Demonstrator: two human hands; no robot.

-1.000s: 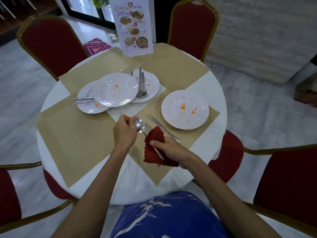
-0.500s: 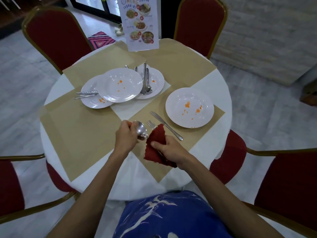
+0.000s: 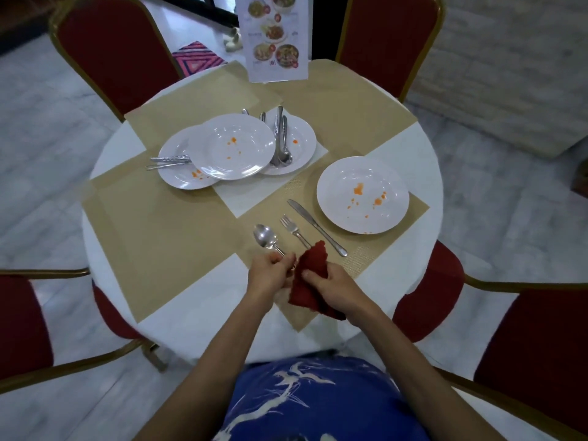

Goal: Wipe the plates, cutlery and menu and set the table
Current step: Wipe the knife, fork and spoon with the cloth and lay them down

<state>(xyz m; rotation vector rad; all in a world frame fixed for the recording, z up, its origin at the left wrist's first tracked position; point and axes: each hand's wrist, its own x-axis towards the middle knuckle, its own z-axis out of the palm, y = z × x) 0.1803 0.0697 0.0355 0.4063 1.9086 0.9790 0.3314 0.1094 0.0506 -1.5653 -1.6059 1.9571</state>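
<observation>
4 white plates are counted, all w/ orange spots. 3 are bunched at the far left: a middle plate [image 3: 234, 148] is laid over the edges of a left plate [image 3: 181, 178] and a far plate [image 3: 302, 138]. The 4th, a lone plate [image 3: 362, 195], is set on the right, apart from the bunch.

1 spoon [image 3: 264, 236], 1 fork [image 3: 291, 227] and 1 knife [image 3: 313, 226] are seen side by side on the near right mat [image 3: 359, 259], left to right in that order. The knife is just beside the lone plate. More cutlery is laid on 2 of the bunched plates: a small pile [image 3: 170, 160] on the left plate, approx. 2 or 3 pcs, and a second pile [image 3: 281, 138] on the far plate, approx. 3 or 4 pcs. The exact no. can't be told.

1 menu [image 3: 275, 36] is stood at the far edge of the round table [image 3: 197, 313]. 4 tan mats [image 3: 159, 224] and 4 red chairs [image 3: 117, 49] w/ gold frames are counted, plus 1 red cloth [image 3: 310, 281].

The spoon's handle end is pinched by the left hand [image 3: 270, 276], fingers curled round it. The bowl is pointed away, just past the hand. The red cloth is gripped by the right hand [image 3: 332, 289], thumb on top. The fork is just beyond the right hand. Its handle end is hidden by the cloth, so whether it's held can't be told. The knife is lying apart from both hands.

Food pics are shown on the menu. Its words are too blurred to be read. A pink patterned rug [image 3: 197, 57] is seen on the floor beyond the table.
</observation>
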